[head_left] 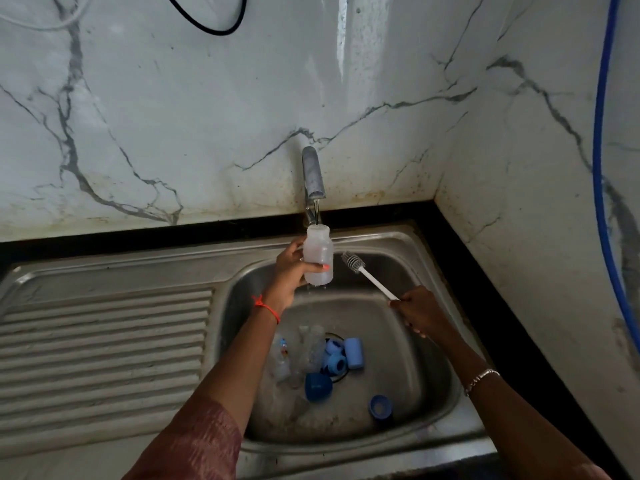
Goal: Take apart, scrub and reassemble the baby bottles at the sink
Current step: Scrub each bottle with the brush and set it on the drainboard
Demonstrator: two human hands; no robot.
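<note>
Pink sleeve (194,441) covers the left arm. Left hand (289,271) grips the uncapped translucent bottle (318,254) upright under the running tap (313,174). Right hand (419,315), to the bottle's right, grasps the bottle brush (370,278) by its handle end. Blue caps (353,353) and clear bottles (311,348) lie in the sink (415,358) below.

1 tap (313,174), 1 frosted bottle (318,254), 1 brush (367,275), 5 blue caps/rings (354,353), approx 2 clear bottles (311,348) in basin (433,341), exact no. unclear.

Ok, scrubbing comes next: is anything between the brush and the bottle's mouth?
The tap spout hangs over the mouth of the bottle, water running in. Beside the bottle, the brush has nothing else before it.
</note>
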